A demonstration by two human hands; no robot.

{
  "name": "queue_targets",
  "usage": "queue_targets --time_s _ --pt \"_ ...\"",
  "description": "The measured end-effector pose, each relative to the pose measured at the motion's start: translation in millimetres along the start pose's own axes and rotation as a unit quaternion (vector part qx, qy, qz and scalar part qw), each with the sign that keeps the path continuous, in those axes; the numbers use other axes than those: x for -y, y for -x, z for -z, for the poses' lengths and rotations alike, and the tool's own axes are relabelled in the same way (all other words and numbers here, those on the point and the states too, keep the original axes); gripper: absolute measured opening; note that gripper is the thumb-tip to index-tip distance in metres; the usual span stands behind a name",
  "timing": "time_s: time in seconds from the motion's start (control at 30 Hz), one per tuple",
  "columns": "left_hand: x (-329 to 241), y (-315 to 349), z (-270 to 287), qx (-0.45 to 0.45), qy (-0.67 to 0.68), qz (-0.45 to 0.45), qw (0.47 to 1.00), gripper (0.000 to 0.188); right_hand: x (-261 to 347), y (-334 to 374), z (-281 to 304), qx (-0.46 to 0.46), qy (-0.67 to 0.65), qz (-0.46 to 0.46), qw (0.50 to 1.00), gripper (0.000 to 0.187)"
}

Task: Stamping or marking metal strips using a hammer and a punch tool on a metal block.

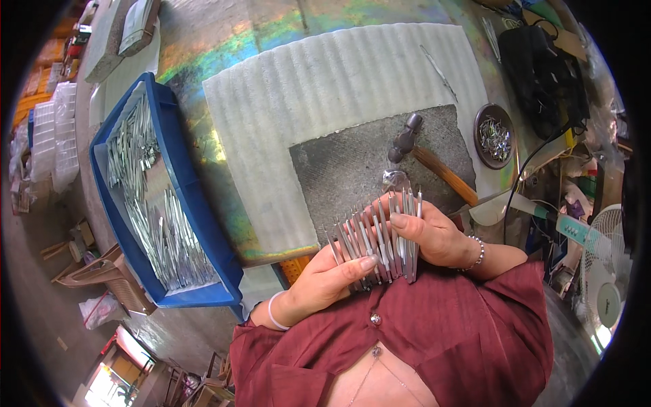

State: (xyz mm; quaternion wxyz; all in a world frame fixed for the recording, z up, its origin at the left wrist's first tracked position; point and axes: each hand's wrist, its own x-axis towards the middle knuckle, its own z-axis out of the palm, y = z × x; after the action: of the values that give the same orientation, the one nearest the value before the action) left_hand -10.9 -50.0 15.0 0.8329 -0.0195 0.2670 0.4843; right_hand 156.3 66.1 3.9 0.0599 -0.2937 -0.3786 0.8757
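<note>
A fanned row of several slim silvery metal rods with thin pointed tips [371, 237] is held upright in front of my chest. My left hand [332, 278] is closed round the left end of the row, its thumb lying across the rods. At the other end my right hand [437, 237] grips the same row, thumb pressed on the front and fingers behind. Just beyond the hands lies a hammer [442, 175] with a wooden handle and dark metal head, on a grey slab [332, 166]. A small shiny metal piece [395, 180] sits by the hammer head.
White foam sheeting [264, 95] covers the table under the slab, with a thin rod [439, 73] on it. At left stands a blue tray [196, 217] holding many similar rods. A round dish [479, 136] of small metal bits, a black bag [539, 81] and a fan [607, 271] are at right.
</note>
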Motion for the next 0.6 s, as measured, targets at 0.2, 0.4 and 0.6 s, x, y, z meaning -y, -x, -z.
queue_targets --time_s 0.2,0.4,0.6 --pt "-0.9 -1.0 2.7 0.003 -0.028 -0.002 1.0 0.043 5.7 2.3 -0.5 0.02 -0.065 -0.006 0.998 0.041" --pt "-2.8 -2.3 -0.1 0.004 -0.025 -0.008 1.0 0.042 10.2 0.0 -1.9 0.028 -0.06 0.023 0.998 0.043" --pt "-3.6 -2.1 0.2 -0.009 -0.023 -0.01 1.0 0.043 6.2 -0.3 3.1 0.047 -0.031 0.025 0.998 0.041"
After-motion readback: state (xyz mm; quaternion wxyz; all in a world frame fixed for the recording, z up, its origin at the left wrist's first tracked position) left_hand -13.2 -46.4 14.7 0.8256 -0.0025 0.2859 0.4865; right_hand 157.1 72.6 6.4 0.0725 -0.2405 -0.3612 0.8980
